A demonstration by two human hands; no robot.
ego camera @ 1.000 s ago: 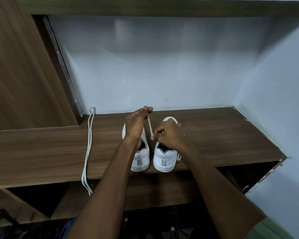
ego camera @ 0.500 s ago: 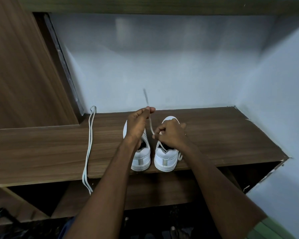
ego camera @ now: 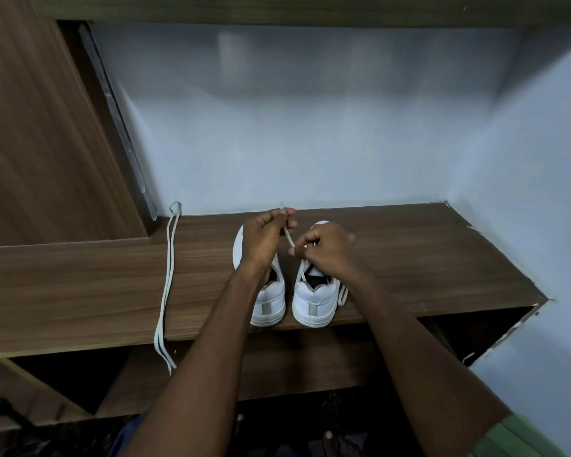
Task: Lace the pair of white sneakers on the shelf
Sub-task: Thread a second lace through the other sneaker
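Observation:
Two white sneakers stand side by side on the wooden shelf, heels toward me: the left sneaker and the right sneaker. A white lace runs up from the right sneaker. My left hand pinches the lace near its tip, above the left sneaker's toe. My right hand pinches the same lace lower down, over the right sneaker's tongue. A loop of this lace hangs off the right sneaker's outer side. The eyelets are hidden under my hands.
A second white lace lies folded on the shelf to the left, its ends hanging over the front edge. A wooden side panel rises at left. White walls close the back and right. A lower shelf sits beneath.
My left hand has slid toward the lace's end, so less of it sticks up above the fingers than half a second ago. Both hands stay over the sneakers.

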